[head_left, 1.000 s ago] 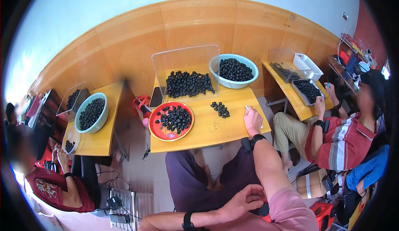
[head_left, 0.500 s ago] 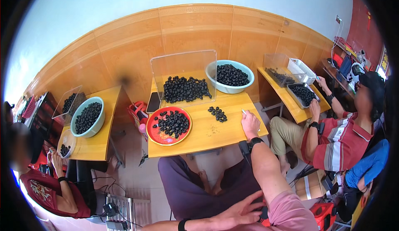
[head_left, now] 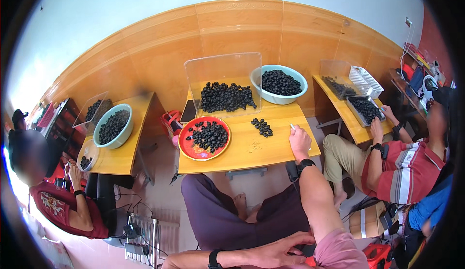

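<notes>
My right hand (head_left: 300, 141) rests at the right side of the yellow table (head_left: 281, 158), fingers closed around a slim white pen-like tool (head_left: 292, 126) whose tip pokes up past them. To its left lies a small cluster of black round pieces (head_left: 262, 127), some showing a hole. A red plate (head_left: 186, 149) farther left carries more of them. Behind these, a larger heap of black pieces (head_left: 227, 97) lies by an upright clear panel (head_left: 223, 65). Low in the view my left hand (head_left: 278, 250) reaches across to my right upper arm, fingers extended and holding nothing visible.
A pale blue basin (head_left: 303, 89) of black pieces stands at the table's back right. A phone (head_left: 189, 110) lies at the back left edge. Co-workers sit left (head_left: 72, 211) and right (head_left: 399, 165) at similar tables. Pale crumbs (head_left: 254, 146) dot the tabletop.
The whole view has shifted, so the table appears slightly higher and farther right. My left hand's fingers are less spread. My right hand stays at the table's right side with the tool.
</notes>
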`<control>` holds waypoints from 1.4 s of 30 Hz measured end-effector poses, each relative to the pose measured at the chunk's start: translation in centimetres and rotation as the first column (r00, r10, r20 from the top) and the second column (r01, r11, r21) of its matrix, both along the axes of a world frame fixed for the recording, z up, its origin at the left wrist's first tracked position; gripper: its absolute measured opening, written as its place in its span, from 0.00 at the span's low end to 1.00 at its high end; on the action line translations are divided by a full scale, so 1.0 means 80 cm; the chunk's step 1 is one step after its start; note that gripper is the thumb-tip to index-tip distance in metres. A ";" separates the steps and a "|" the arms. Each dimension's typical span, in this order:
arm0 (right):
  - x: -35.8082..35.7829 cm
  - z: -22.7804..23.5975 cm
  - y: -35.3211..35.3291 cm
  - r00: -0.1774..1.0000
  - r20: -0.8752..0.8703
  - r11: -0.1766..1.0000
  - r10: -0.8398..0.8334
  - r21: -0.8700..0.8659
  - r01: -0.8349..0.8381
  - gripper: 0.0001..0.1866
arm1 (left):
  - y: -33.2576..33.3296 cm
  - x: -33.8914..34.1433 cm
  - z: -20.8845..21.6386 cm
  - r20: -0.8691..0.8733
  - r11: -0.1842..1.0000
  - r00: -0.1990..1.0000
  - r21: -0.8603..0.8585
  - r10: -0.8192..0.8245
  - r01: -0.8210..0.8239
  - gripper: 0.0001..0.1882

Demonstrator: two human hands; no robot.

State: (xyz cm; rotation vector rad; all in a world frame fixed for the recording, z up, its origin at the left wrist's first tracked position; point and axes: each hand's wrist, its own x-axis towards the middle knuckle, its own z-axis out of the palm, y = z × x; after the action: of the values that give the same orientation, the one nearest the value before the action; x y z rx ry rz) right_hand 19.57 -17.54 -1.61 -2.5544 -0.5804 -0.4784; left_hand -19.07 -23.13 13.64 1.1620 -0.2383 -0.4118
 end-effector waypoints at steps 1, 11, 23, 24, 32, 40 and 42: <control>0.000 -0.002 -0.001 1.000 -0.004 1.000 0.001 0.001 -0.001 0.11 | -0.003 0.000 0.004 -0.007 1.000 1.000 0.000 0.008 -0.008 0.26; -0.006 -0.013 -0.007 0.993 0.089 0.997 0.081 -0.020 -0.080 0.09 | 0.020 0.069 0.049 0.796 0.852 0.598 0.247 0.093 -0.461 0.10; 0.001 0.004 0.001 1.000 0.015 1.000 0.005 0.017 -0.006 0.10 | 0.062 0.080 0.162 0.915 0.878 0.339 -0.031 0.217 -0.478 0.04; 0.000 0.000 0.003 1.000 0.009 1.000 -0.018 0.017 0.018 0.10 | 0.065 0.078 0.161 0.928 0.832 0.305 -0.009 0.213 -0.555 0.06; -0.006 -0.001 -0.010 0.997 0.069 0.999 0.037 0.034 -0.039 0.08 | 0.125 0.099 0.088 0.910 0.291 0.415 0.390 0.027 -0.874 0.08; -0.010 0.000 0.000 0.995 0.076 0.998 0.064 0.005 -0.065 0.08 | 0.285 0.296 -0.119 0.743 -0.103 0.604 0.651 0.287 -0.752 0.31; -0.007 -0.003 -0.002 0.996 0.060 0.997 0.072 0.017 -0.073 0.07 | 0.289 0.331 -0.137 0.610 -0.275 0.778 0.782 0.149 -0.560 0.37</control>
State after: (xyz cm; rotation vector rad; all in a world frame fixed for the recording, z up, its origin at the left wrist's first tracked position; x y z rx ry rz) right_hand 19.03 -17.71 -1.81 -2.4983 -0.6841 -0.5334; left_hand 7.43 0.01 2.64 2.8623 0.3775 0.3665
